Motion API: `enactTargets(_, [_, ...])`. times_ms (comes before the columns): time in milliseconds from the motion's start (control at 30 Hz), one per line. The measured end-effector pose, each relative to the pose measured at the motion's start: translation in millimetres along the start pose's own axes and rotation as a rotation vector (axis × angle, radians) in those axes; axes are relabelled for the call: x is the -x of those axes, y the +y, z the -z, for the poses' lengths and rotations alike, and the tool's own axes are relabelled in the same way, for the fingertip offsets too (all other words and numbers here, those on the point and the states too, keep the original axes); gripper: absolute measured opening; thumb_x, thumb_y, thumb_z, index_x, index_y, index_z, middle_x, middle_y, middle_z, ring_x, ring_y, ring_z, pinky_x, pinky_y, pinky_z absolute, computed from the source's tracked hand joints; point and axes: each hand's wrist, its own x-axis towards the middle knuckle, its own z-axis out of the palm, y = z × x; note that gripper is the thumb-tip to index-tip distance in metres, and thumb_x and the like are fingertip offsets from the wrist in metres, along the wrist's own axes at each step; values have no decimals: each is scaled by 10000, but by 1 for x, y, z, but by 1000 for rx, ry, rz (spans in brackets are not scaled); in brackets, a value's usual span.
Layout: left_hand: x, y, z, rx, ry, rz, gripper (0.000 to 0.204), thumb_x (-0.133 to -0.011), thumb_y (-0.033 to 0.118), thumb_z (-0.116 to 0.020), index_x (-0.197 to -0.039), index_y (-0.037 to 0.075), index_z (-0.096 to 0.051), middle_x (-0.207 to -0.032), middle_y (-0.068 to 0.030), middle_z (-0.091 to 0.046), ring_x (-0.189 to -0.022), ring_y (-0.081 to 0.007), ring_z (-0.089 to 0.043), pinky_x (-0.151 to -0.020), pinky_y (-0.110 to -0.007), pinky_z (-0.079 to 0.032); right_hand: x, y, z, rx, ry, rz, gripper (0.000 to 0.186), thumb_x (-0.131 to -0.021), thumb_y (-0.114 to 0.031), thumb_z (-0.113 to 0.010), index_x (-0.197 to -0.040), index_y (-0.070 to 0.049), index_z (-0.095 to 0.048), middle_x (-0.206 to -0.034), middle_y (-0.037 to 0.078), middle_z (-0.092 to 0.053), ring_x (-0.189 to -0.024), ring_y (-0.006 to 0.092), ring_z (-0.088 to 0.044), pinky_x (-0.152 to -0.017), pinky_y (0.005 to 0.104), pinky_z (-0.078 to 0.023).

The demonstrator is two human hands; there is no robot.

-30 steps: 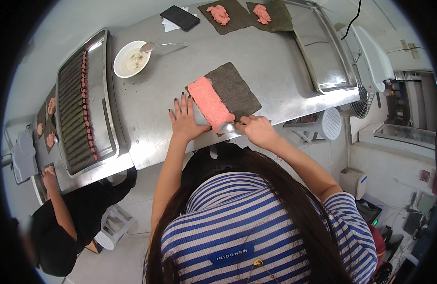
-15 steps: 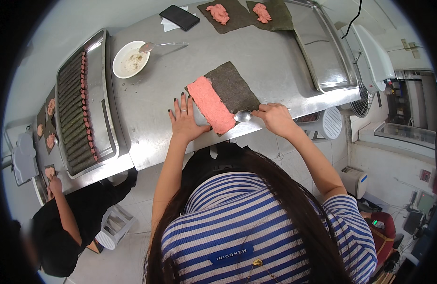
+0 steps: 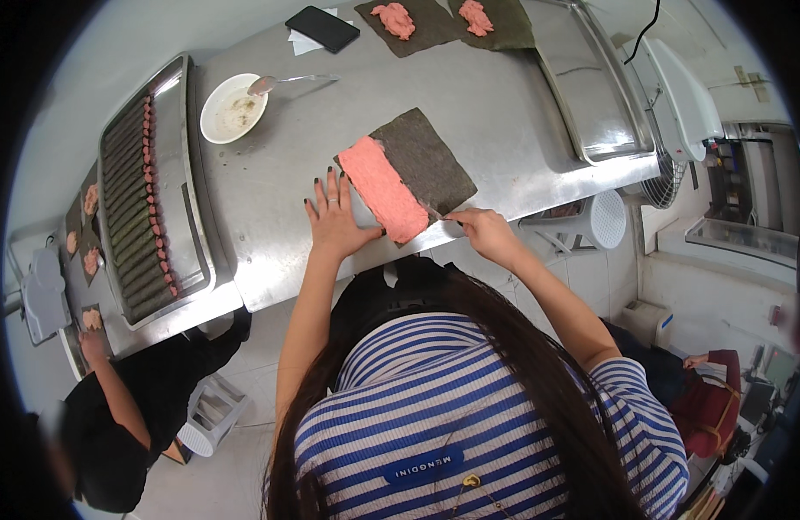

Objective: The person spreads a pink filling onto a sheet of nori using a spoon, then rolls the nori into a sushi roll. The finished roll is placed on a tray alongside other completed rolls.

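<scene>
A dark seaweed sheet (image 3: 430, 160) lies in front of me on the steel table. Pink paste (image 3: 382, 188) covers a wide band along its left side. My left hand (image 3: 336, 227) rests flat with fingers spread just left of the sheet, its thumb close to the sheet's near edge. My right hand (image 3: 488, 234) is closed on the handle of a metal spoon (image 3: 438, 215). The spoon's bowl, seen nearly edge-on, meets the near right edge of the paste.
On the left stands a metal tray (image 3: 192, 234) with a row of seaweed rolls (image 3: 136, 208). Farther back are a white bowl (image 3: 211, 113) with a spoon, a phone (image 3: 323, 29) and two paste-topped sheets (image 3: 421, 26). Another tray (image 3: 590, 78) lies right; co-workers stand either side.
My right hand has moved slightly toward me and left, turning the spoon so its bowl is edge-on at the paste. At right, a person in red has come further into view.
</scene>
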Motion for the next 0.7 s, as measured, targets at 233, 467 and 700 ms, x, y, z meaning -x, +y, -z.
enactTargets(233, [0,-1,-1,4,12,-11,1217,-604,605,-720,-1501,87,-81,-1573,-139,-3,-1440,-378,20,-1124,-589,-81,15,-1,-5,38,-23,-40,318,-830,-37,-499,-1084,-109,-677,-1029,149,-664,-927,348,-623,-793,436,-498])
enactTargets(467, [1,-1,-1,21,21,-14,1204,-597,594,-731,-1494,82,-113,-1572,-143,-11,-1440,-378,23,-1122,-594,-80,26,-13,16,42,-58,-35,293,-830,-42,-511,-1064,-92,-680,-974,155,-673,-853,351,-635,-760,438,-499])
enactTargets(700, [0,1,0,23,12,-15,1212,-597,591,-733,-1495,71,-108,-1574,-139,-6,-1441,-374,27,-1124,-588,-78,22,-13,-2,217,132,108,333,-770,-15,-533,-1067,-104,-654,-912,113,-624,-750,335,-638,-666,434,-518])
